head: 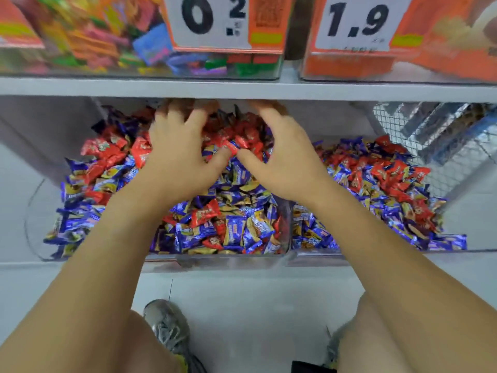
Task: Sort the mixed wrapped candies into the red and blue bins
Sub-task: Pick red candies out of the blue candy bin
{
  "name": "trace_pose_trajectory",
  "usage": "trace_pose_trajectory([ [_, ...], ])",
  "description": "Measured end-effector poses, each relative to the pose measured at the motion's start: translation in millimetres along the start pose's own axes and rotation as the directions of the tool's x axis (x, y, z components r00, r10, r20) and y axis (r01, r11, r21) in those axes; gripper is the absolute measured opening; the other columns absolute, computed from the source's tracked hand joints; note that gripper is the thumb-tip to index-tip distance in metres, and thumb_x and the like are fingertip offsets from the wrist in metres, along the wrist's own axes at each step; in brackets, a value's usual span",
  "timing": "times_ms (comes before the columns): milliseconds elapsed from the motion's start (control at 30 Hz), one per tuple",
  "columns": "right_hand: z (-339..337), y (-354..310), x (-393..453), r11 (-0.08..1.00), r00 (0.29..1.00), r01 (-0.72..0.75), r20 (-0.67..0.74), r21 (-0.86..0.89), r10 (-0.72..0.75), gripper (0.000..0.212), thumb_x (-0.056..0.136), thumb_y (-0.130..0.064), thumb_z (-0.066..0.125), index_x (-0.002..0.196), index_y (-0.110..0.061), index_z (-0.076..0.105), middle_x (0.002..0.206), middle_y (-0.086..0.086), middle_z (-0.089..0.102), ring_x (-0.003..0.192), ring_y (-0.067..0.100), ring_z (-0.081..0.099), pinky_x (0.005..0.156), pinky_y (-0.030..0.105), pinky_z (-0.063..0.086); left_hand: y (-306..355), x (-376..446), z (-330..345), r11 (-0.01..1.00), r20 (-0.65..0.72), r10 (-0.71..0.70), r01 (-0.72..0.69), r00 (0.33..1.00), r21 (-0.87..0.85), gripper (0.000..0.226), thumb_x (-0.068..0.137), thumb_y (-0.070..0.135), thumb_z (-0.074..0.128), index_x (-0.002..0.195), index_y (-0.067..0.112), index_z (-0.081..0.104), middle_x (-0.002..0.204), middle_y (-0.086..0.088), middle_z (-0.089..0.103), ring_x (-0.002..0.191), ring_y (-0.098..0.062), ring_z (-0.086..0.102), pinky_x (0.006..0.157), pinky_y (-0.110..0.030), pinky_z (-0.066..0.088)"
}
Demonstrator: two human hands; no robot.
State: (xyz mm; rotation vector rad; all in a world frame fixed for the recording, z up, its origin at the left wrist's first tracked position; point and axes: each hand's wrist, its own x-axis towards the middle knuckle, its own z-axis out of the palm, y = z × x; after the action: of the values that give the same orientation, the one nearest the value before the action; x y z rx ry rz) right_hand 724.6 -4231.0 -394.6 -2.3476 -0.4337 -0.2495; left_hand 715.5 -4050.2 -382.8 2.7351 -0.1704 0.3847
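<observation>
Both hands reach into a clear bin (285, 238) of mixed candies (236, 227). The left hand (177, 152) and right hand (282, 157) are spread, fingers raking the red candies (242, 130) heaped at the back, likely to gather them.

Bright, even overhead light with soft shadows under the shelf (242, 88). Wide-angle bending at the edges; upper bins (107, 36) and price cards (212, 20) blurred.

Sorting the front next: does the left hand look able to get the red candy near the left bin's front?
Probably yes: that red candy lies on top, and the left hand holds nothing.
</observation>
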Motion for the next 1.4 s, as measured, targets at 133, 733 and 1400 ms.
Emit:
trace_pose_trajectory([
  [133, -23, 22, -19, 0.992, 0.988, -0.101, -0.109, 0.078, 0.109, 0.038, 0.091, -0.019, 0.065, 0.128, -0.026, 0.06, 0.119, -0.002, 0.056, 0.108, 0.013, 0.06, 0.101, 0.024, 0.044, 10, -9, -2, 0.992, -0.074, 0.08, -0.087, 0.994, -0.096, 0.052, 0.085, 0.044, 0.06, 0.128, 0.015, 0.058, 0.105, -0.007, 0.046, 0.111, -0.029, 0.04, 0.098, -0.031, 0.031],
  [733, -42, 144, 23, 0.951, 0.898, 0.026, 0.426, -0.308, 0.113, 0.053, 0.078, -0.033, 0.083, 0.127, -0.027, 0.063, 0.13, -0.001, 0.062, 0.117, 0.021, 0.058, 0.087, 0.024, 0.039, 112, -6, 48, 0.954, -0.014, 0.258, -0.257, 0.966, -0.155, 0.009, 0.086, 0.028, 0.068, 0.092, 0.021, 0.068, 0.095, 0.004, 0.061, 0.087, -0.01, 0.056, 0.079, -0.002, 0.032],
  [1400, -118, 191, -19, 0.821, 0.856, -0.474, 0.383, 0.318, 0.346, 0.024, 0.101, -0.019, 0.058, 0.123, -0.011, 0.06, 0.102, 0.009, 0.072, 0.08, 0.027, 0.069, 0.065, 0.035, 0.055, 149, 93, 131, 0.902, 0.698, 0.126, -0.375, 0.705, 0.215, 0.055, 0.079, 0.032, 0.081, 0.127, 0.018, 0.057, 0.113, 0.0, 0.06, 0.094, -0.019, 0.055, 0.079, -0.027, 0.042],
])
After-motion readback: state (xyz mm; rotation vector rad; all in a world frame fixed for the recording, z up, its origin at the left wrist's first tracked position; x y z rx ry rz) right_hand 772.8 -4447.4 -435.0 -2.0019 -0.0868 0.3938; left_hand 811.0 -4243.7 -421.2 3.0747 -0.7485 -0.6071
